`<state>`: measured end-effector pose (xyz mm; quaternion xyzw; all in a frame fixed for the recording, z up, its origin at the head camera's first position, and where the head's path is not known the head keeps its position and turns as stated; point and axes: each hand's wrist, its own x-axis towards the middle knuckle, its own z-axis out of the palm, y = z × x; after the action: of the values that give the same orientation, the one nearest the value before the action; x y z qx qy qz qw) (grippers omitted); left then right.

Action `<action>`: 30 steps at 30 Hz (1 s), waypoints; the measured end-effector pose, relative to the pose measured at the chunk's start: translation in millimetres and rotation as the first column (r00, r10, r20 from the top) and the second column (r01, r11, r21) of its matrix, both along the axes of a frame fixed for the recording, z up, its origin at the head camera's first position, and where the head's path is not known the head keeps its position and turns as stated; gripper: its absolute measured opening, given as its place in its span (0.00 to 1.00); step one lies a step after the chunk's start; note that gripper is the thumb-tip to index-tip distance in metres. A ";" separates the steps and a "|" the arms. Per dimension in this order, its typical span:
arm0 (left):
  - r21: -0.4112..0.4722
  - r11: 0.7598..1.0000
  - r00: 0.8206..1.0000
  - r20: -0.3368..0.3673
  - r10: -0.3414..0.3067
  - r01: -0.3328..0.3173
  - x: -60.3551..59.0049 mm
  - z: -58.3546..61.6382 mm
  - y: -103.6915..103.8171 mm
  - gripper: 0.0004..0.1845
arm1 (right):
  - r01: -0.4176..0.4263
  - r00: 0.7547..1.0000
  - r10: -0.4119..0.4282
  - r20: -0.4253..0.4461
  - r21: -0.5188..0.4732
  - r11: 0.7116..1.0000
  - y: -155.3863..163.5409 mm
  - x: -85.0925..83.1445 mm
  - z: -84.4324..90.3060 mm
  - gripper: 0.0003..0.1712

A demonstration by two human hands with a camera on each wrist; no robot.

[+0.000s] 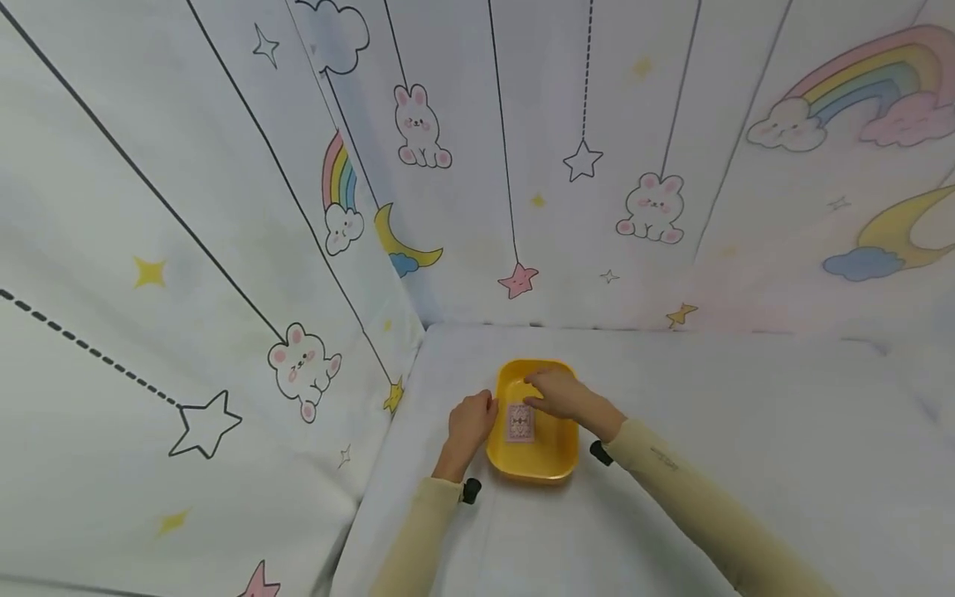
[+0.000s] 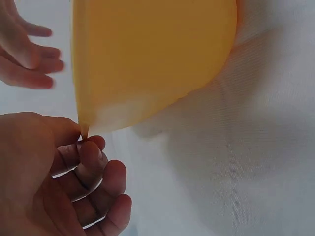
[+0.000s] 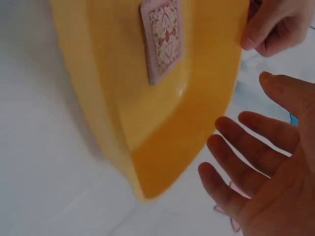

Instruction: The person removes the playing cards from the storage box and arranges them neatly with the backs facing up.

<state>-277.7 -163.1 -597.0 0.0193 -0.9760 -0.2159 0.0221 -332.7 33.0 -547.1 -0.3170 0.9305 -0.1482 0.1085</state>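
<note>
A yellow plastic tray point(image 1: 548, 460) with raised sides sits on the white surface. Inside it, towards the left, lies a pack of playing cards point(image 1: 520, 423) with a pink patterned back, its side edge visible in the right wrist view. My left hand point(image 1: 470, 421) pinches the tray's left rim between thumb and index finger, the other fingers loosely bent. Over the far right part of the tray hovers my right hand point(image 1: 558, 394), its fingers spread and holding nothing. In the right wrist view the right hand's fingers point(image 3: 246, 172) stand apart from the cards.
A white cloth wall point(image 1: 462, 232) printed with bunnies, stars and rainbows rises behind the white tabletop point(image 1: 709, 431). Another printed wall point(image 1: 224, 332) stands close on the left. Each wrist carries a small black device, such as the left one point(image 1: 471, 490).
</note>
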 end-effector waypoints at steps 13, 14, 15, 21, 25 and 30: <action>0.003 1.000 0.996 0.093 0.005 -0.006 -5.7 3.2 7.3 0.15 | -0.020 0.998 0.001 0.058 0.332 0.943 -33.9 1.0 -35.9 0.48; 0.005 1.000 0.996 0.094 0.007 -0.008 -6.1 3.2 7.0 0.15 | -0.012 0.998 -0.007 0.057 0.322 0.947 -34.5 1.7 -37.1 0.49; 0.007 1.000 0.996 0.092 0.009 -0.010 -6.9 3.1 6.7 0.15 | -0.013 0.999 -0.001 0.042 0.322 0.947 -35.0 1.5 -39.0 0.49; -0.018 1.000 0.996 0.084 0.020 -0.019 -10.9 3.0 4.2 0.15 | 0.005 0.999 -0.015 0.032 0.294 0.956 -39.0 -5.5 -41.8 0.52; -0.010 1.000 0.998 0.065 0.009 -0.008 -9.4 3.8 2.7 0.16 | 0.050 0.997 -0.065 0.052 0.252 0.967 -41.6 -13.4 -44.5 0.51; 0.000 1.000 0.997 0.071 0.009 -0.009 -3.8 0.6 -1.8 0.16 | 0.078 0.991 -0.095 0.096 0.169 0.983 -45.8 -20.9 -49.5 0.33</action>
<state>-281.6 -164.9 -596.4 0.0314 -0.9760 -0.2152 -0.0115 -353.6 -12.8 -596.7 -0.2583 0.9455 -0.0917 0.1758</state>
